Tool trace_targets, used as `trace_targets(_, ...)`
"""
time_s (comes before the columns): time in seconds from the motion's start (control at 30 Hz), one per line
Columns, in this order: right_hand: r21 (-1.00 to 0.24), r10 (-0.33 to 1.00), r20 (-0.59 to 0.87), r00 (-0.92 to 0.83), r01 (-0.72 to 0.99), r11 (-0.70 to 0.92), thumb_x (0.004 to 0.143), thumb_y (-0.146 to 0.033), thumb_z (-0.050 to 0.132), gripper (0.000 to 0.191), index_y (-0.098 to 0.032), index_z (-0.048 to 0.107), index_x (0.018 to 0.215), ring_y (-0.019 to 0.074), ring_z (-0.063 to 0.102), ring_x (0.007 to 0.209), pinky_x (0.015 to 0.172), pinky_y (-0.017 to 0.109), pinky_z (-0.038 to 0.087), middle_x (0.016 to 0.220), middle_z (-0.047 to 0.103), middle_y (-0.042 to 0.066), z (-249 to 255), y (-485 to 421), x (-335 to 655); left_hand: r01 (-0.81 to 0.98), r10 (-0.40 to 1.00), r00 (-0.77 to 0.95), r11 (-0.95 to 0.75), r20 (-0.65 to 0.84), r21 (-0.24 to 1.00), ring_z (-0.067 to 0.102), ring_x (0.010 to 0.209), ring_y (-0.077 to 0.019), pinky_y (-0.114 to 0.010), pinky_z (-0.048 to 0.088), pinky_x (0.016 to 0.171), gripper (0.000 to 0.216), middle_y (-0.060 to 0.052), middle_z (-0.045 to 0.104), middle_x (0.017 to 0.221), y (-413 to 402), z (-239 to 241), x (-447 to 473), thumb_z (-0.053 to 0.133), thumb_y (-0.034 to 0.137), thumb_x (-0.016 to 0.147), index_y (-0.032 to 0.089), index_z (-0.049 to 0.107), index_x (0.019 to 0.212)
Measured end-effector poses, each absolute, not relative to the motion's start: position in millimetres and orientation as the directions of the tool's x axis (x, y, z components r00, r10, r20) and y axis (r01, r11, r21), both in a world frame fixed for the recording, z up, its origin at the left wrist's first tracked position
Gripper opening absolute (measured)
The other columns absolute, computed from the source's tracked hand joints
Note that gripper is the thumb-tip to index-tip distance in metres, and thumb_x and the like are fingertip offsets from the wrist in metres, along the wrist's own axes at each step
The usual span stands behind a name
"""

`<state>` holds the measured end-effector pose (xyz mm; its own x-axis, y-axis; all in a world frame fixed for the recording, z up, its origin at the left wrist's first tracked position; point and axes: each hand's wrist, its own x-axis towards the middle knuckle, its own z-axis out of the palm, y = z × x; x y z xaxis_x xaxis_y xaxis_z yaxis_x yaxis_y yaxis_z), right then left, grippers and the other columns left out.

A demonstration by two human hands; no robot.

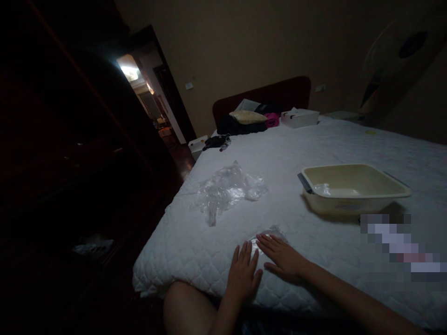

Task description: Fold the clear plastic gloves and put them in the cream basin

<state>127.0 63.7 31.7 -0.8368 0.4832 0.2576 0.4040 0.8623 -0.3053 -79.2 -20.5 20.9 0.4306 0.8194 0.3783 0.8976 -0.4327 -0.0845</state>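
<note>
A small clear plastic bag [275, 231] lies on the white quilted bed cover [195, 251] near the front edge. My right hand [281, 257] rests flat on it, fingers stretched toward the left. Beside it, my left hand [243, 272] lies with fingers spread, its tips at the bag's left side; much of the bag is hidden under both hands. Farther up the bed is a crumpled heap of clear plastic bags [230, 188]. To the right stands a cream plastic basin [352, 203] with grey handles and a bit of clear plastic [321, 189] inside.
A blurred-out patch [401, 251] covers something right of my hands. Toward the headboard [296, 90] are piled clothes with a pillow [247, 117] and a white box [300, 118]. A fan [412, 44] stands at the far right. Dark floor and a doorway lie left.
</note>
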Motion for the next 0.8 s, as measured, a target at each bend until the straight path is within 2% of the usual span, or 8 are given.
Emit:
trace_targets(0.17, -0.269, 0.495, 0.235, -0.836, 0.434, 0.86, 0.089, -0.046, 0.041, 0.056, -0.028, 0.023, 0.14, 0.0235, 0.024, 0.133, 0.107, 0.05, 0.019, 0.144, 0.03, 0.006, 33.0, 84.5, 157.7, 0.902, 0.827, 0.42, -0.426, 0.375, -0.07, 0.024, 0.133, -0.0243, -0.047, 0.026, 0.105, 0.051, -0.009, 0.031, 0.143, -20.9, 22.0, -78.1, 0.042, 0.036, 0.089, 0.02, 0.031, 0.136)
trace_targets(0.37, -0.25, 0.702, 0.228, -0.675, 0.656, 0.712, 0.091, -0.046, 0.034, 0.054, -0.023, 0.028, 0.139, 0.0251, 0.025, 0.132, 0.105, 0.052, 0.023, 0.143, 0.031, 0.008, 20.3, 104.8, 194.3, 0.911, 0.828, 0.4, -0.405, 0.393, -0.072, 0.026, 0.132, -0.0241, -0.046, 0.027, 0.104, 0.05, -0.009, 0.032, 0.142, -21.1, 19.1, -77.6, 0.045, 0.036, 0.088, 0.021, 0.034, 0.135)
trace_targets(0.5, -0.237, 0.739, 0.388, -0.551, 0.715, 0.658, 0.09, -0.044, 0.038, 0.053, -0.016, 0.038, 0.134, 0.027, 0.034, 0.128, 0.104, 0.052, 0.029, 0.138, 0.04, 0.013, 15.3, 99.7, 192.9, 0.919, 0.831, 0.385, -0.386, 0.403, -0.08, 0.026, 0.132, -0.0249, -0.046, 0.028, 0.104, 0.049, -0.01, 0.034, 0.141, -22.4, 18.2, -75.9, 0.045, 0.034, 0.088, 0.02, 0.035, 0.134)
trace_targets(0.63, -0.234, 0.677, 0.576, -0.458, 0.701, 0.673, 0.091, -0.028, 0.037, 0.039, -0.013, 0.051, 0.124, 0.0276, 0.052, 0.112, 0.093, 0.048, 0.043, 0.123, 0.056, 0.018, 18.9, 81.3, 179.4, 0.928, 0.834, 0.366, -0.361, 0.412, -0.093, 0.029, 0.13, -0.0271, -0.048, 0.03, 0.102, 0.049, -0.012, 0.036, 0.14, -23.5, 18.2, -70.4, 0.044, 0.033, 0.088, 0.018, 0.037, 0.133)
trace_targets(0.73, -0.18, 0.55, 0.608, -0.572, 0.576, 0.798, 0.091, -0.019, 0.037, 0.034, -0.016, 0.055, 0.119, 0.0242, 0.059, 0.102, 0.085, 0.043, 0.05, 0.111, 0.063, 0.015, 23.5, 67.3, 162.8, 0.934, 0.839, 0.353, -0.343, 0.414, -0.103, 0.03, 0.13, -0.0283, -0.05, 0.03, 0.102, 0.049, -0.012, 0.037, 0.139, -23.6, 18.0, -64.8, 0.044, 0.033, 0.087, 0.017, 0.037, 0.133)
trace_targets(0.8, -0.137, 0.484, 0.592, -0.644, 0.511, 0.848, 0.089, -0.014, 0.037, 0.035, -0.015, 0.054, 0.12, 0.0235, 0.059, 0.103, 0.084, 0.041, 0.05, 0.113, 0.063, 0.015, 25.6, 61.7, 151.2, 0.937, 0.839, 0.346, -0.332, 0.42, -0.109, 0.031, 0.129, -0.0285, -0.051, 0.029, 0.102, 0.048, -0.012, 0.039, 0.138, -23.3, 18.0, -61.5, 0.044, 0.032, 0.087, 0.017, 0.038, 0.132)
